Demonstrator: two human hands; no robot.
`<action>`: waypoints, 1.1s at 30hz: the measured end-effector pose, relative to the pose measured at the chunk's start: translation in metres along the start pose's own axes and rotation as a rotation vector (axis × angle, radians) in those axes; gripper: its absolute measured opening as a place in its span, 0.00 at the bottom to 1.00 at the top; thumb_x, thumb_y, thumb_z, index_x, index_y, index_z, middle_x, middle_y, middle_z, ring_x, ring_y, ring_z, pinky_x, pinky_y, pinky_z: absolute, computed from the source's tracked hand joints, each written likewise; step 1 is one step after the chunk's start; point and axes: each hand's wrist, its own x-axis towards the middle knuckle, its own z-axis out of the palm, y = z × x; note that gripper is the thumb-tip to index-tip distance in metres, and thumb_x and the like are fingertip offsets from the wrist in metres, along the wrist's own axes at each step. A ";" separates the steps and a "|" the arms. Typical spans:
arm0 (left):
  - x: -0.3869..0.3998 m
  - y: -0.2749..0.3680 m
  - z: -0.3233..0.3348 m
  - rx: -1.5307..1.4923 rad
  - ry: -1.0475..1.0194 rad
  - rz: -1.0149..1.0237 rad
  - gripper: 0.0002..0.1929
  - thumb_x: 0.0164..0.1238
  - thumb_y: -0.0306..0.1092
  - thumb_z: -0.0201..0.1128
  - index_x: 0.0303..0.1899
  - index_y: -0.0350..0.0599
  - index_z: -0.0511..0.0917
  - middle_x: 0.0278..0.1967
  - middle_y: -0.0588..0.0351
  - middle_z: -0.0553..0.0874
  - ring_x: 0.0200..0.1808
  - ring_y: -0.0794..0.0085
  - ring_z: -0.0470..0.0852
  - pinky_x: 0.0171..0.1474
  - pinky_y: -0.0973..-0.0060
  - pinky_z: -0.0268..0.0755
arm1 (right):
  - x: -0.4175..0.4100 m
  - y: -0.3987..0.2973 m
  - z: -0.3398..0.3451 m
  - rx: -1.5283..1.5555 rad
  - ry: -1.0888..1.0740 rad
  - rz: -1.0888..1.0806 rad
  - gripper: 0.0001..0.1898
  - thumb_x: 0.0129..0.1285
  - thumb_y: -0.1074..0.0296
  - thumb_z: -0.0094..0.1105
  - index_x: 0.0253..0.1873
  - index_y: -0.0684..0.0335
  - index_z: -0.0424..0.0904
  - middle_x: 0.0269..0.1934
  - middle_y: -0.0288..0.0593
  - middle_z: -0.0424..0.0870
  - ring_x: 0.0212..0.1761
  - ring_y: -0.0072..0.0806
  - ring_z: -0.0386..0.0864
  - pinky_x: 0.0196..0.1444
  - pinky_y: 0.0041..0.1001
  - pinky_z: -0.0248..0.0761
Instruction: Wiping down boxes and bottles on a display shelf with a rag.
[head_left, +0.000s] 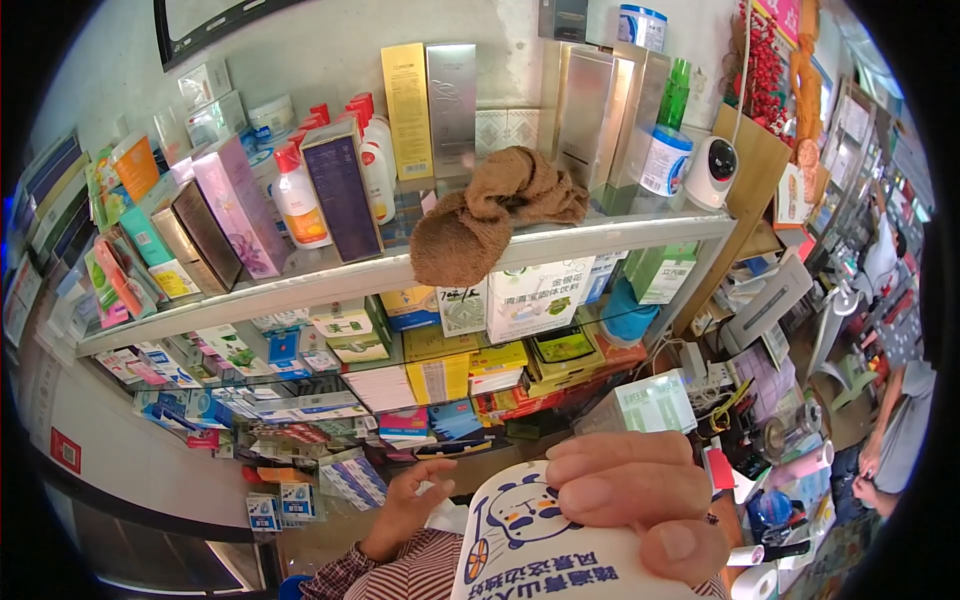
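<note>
Close to the camera, my right hand (637, 495) grips a white flat item printed with a cartoon panda (525, 555), its fingers over the upper right edge. My left hand (412, 502) is lower and to the left, fingers apart, holding nothing that shows; a striped sleeve covers the arm. A crumpled brown cloth (495, 217) hangs over the front rim of the glass display case (337, 277). Behind it stand a yellow box (406, 112), a silver box (452, 112) and a dark purple box (341, 195). A white lotion bottle with a red cap (300, 202) is beside the purple box.
A white security camera (711, 172) sits at the case's right end. Stacked medicine boxes (442, 375) fill the lower shelves. At right, a cluttered desk holds cables, a glass jug (784, 435) and paper rolls (754, 581). Another person (892, 442) is at the far right.
</note>
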 end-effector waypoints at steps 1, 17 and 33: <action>0.001 0.001 0.002 0.017 -0.008 0.013 0.17 0.65 0.35 0.62 0.53 0.42 0.77 0.29 0.66 0.78 0.29 0.88 0.71 0.32 0.87 0.64 | 0.000 -0.001 -0.001 -0.004 0.023 -0.007 0.19 0.67 0.56 0.49 0.60 0.53 0.65 0.39 0.49 0.78 0.35 0.42 0.80 0.37 0.36 0.80; -0.003 0.000 0.000 0.032 0.012 0.011 0.16 0.65 0.34 0.62 0.53 0.42 0.77 0.31 0.65 0.79 0.31 0.87 0.72 0.35 0.86 0.66 | 0.010 -0.021 -0.011 -0.004 -0.142 0.112 0.21 0.68 0.57 0.48 0.64 0.47 0.63 0.43 0.47 0.77 0.41 0.43 0.79 0.44 0.42 0.79; -0.004 -0.003 -0.003 0.019 0.008 0.008 0.16 0.65 0.34 0.62 0.53 0.42 0.77 0.32 0.65 0.80 0.30 0.88 0.72 0.34 0.87 0.65 | 0.012 -0.028 -0.003 0.001 -0.062 0.201 0.16 0.75 0.56 0.31 0.57 0.49 0.67 0.41 0.46 0.77 0.40 0.42 0.78 0.45 0.46 0.78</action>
